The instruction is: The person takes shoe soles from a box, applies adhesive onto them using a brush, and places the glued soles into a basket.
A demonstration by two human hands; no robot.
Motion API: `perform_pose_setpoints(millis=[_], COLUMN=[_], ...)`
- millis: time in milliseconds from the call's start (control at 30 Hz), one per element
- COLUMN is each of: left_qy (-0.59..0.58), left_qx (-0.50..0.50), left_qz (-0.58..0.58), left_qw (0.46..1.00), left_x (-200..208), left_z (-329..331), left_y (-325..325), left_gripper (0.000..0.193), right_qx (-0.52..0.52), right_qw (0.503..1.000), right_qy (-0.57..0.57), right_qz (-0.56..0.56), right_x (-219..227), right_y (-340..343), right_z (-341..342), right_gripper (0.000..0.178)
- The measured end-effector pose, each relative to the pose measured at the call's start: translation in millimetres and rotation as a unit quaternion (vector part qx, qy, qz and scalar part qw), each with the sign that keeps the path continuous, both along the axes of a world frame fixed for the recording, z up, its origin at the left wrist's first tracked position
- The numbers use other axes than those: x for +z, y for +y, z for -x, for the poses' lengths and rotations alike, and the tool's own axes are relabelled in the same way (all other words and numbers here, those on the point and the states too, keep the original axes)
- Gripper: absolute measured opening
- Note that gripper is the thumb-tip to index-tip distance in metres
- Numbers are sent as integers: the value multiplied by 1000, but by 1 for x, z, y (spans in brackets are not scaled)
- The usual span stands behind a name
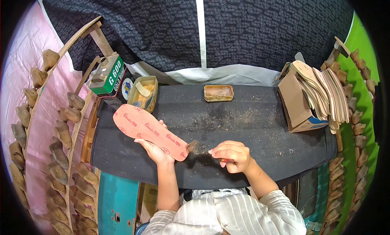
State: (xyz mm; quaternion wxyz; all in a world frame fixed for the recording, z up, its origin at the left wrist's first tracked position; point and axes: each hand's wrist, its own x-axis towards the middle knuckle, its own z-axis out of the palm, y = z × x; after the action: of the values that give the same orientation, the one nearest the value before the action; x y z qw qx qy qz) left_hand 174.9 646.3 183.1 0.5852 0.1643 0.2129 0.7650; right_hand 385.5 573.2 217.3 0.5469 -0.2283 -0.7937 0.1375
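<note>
A pinkish-orange shoe insole (147, 131) with red print lies slantwise over the dark table, its wide end up and to the left. My left hand (156, 150) is closed round its edge from below, with the thumb along the near side and fingertips showing at the far side. In my right hand (233, 153) is a brush (199, 148) with dark, worn bristles and a reddish handle, gripped between thumb and fingers. The bristle tips are at the insole's narrow end; whether they touch it I cannot tell, as the brush is blurred.
A small amber tray (219, 97) stands at the table's (243, 125) far edge. Back left are a green-and-black metal can (107, 78) and a yellowish tub (142, 81) holding a spatula-like piece. A cardboard box (293, 97) of insoles stands right. Racks of wooden shoe lasts (59, 153) flank both sides.
</note>
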Motion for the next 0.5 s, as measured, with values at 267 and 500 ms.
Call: perform_pose_setpoints(millis=[267,500], left_qy=[-5,-12], left_qx=[0,-2], left_qz=[1,2], left_qw=[1000,1000], left_x=[-2,1], left_z=[2,1], left_y=[1,-1], left_gripper=[75,76], right_qx=[20,19], right_qw=[1000,999], right_qy=[5,8], right_qz=[9,40], right_x=[1,-2], right_y=[2,-2], right_z=[0,0], right_gripper=[22,21])
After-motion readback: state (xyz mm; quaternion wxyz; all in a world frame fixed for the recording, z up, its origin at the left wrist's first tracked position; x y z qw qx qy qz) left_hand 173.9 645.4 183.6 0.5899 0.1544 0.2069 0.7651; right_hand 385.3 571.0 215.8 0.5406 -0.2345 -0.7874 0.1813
